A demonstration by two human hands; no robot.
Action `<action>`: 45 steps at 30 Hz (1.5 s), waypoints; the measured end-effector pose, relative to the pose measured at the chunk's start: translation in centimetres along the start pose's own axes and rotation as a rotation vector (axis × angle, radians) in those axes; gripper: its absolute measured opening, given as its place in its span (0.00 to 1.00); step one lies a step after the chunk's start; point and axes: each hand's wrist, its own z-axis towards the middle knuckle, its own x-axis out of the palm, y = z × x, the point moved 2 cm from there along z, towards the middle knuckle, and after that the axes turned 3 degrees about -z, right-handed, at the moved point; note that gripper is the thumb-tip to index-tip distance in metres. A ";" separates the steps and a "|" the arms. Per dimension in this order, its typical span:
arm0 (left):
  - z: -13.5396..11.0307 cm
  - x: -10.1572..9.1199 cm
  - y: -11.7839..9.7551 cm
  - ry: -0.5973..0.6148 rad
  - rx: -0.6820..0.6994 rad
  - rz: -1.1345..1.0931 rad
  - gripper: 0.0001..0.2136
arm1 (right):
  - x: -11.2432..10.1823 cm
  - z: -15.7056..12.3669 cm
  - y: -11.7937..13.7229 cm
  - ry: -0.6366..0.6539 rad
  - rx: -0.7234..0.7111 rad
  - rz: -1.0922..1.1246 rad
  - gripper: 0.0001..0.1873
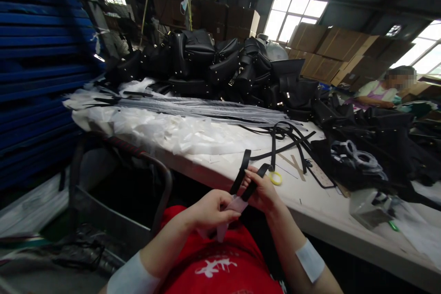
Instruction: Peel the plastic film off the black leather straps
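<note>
My left hand (211, 211) is closed, pinching a narrow clear plastic sleeve (230, 215) that hangs down over my red shirt. My right hand (262, 190) is closed around a folded black strap (248, 175), whose two ends stick up from my fingers and whose lower part enters the sleeve. Both hands meet just in front of the near edge of the white worktable (310, 211).
A yellow tape ring (275, 178) lies by my right hand, with loose black straps (285, 140) behind it. Clear sleeves (165, 131) are piled on the left, black handbags (220, 66) at the back. A metal cart (113, 193) stands left. Another person (382, 92) sits far right.
</note>
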 end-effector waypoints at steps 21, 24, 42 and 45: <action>0.2 -1.2 -0.8 -0.067 0.119 0.185 0.11 | 1.5 -1.2 1.2 0.067 -0.162 -0.748 0.16; -0.3 -1.9 -1.6 -0.197 0.140 0.345 0.05 | 1.2 -1.7 2.1 0.026 -0.241 -0.825 0.18; -2.1 -3.8 -1.2 -0.248 0.136 0.433 0.10 | -1.1 -0.7 8.9 -0.153 -0.661 -0.299 0.15; -2.3 -4.1 -1.2 -0.237 0.139 0.393 0.09 | -1.2 -0.5 8.7 -0.160 -0.646 -0.340 0.15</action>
